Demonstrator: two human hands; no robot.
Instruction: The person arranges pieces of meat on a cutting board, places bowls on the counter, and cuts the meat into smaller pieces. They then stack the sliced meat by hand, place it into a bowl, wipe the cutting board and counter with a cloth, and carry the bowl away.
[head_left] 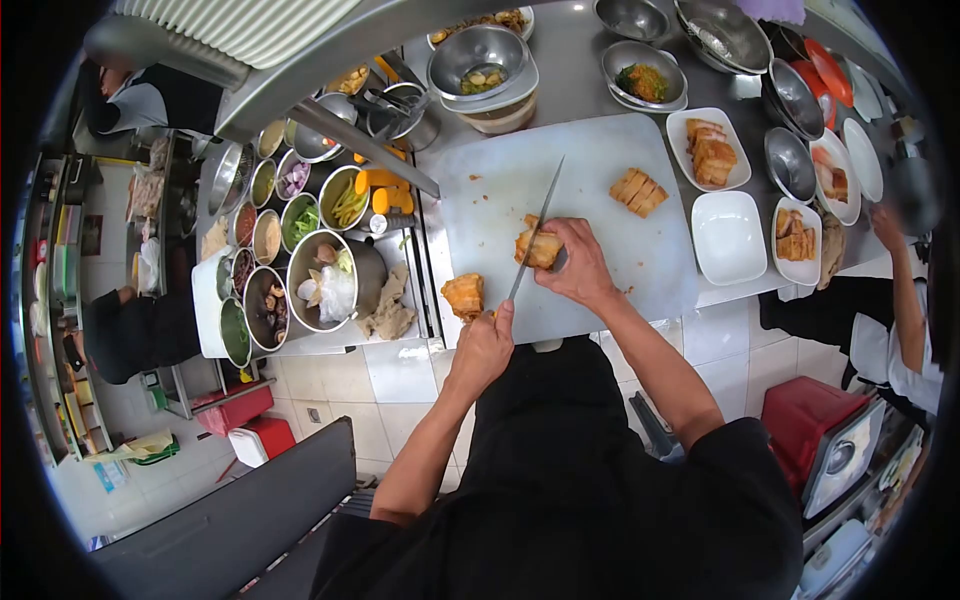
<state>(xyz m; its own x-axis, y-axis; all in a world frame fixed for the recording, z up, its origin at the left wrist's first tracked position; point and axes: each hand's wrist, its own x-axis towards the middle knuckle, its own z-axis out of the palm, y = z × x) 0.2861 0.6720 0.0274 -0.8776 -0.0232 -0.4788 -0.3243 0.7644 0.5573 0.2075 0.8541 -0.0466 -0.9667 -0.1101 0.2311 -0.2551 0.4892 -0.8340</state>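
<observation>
My left hand (pixel 481 350) is closed around the handle of a long knife (pixel 541 215). The blade slants up and away across a piece of roast pork (pixel 545 250) on the white cutting board (pixel 500 165). Fingers of my right hand (pixel 582 262) are curled onto the pork's right side, close beside the blade; some fingertips are hidden. Another browned chunk of pork (pixel 462 297) sits at the board's near left, just beyond my left hand. To the upper right on the board lies a row of sliced pork (pixel 638 192).
Right of the board are a white plate (pixel 729 238) with nothing on it and dishes of sliced pork (pixel 712 160). Ingredient tubs (pixel 345 290) and a crumpled cloth (pixel 388 310) stand left. A metal post (pixel 370 150) crosses the upper left. Another person's arm (pixel 895 245) is at far right.
</observation>
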